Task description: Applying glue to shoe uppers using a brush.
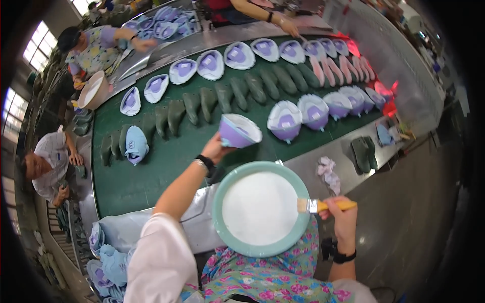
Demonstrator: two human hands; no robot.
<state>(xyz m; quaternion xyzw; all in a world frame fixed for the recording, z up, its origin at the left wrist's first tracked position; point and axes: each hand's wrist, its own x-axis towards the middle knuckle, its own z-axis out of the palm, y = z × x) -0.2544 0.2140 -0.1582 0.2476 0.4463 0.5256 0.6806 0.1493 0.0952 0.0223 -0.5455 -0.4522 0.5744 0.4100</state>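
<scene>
My left hand (pixel 215 149) grips a purple shoe upper (pixel 237 132) by its edge, tilted above the green belt, its whitish underside showing. In my right hand (pixel 343 218) is a flat paintbrush (pixel 316 205) with a yellow handle and metal band. The bristles lie at the right rim of a pale green basin (pixel 218 204), which holds white liquid. The basin stands close in front of me, just below the held upper. Beyond my left hand rests a light blue shoe upper (pixel 136 145). More purple and white uppers (pixel 284 121) sit to the right of the held one.
Rows of dark green shoe lasts (pixel 191 107), pink soles (pixel 331 70) and uppers cover the green belt (pixel 161 177). A metal ledge holds a crumpled cloth (pixel 328 174) and two dark soles (pixel 364 154). Blue uppers (pixel 112 262) pile at lower left. Co-workers are across and to the left.
</scene>
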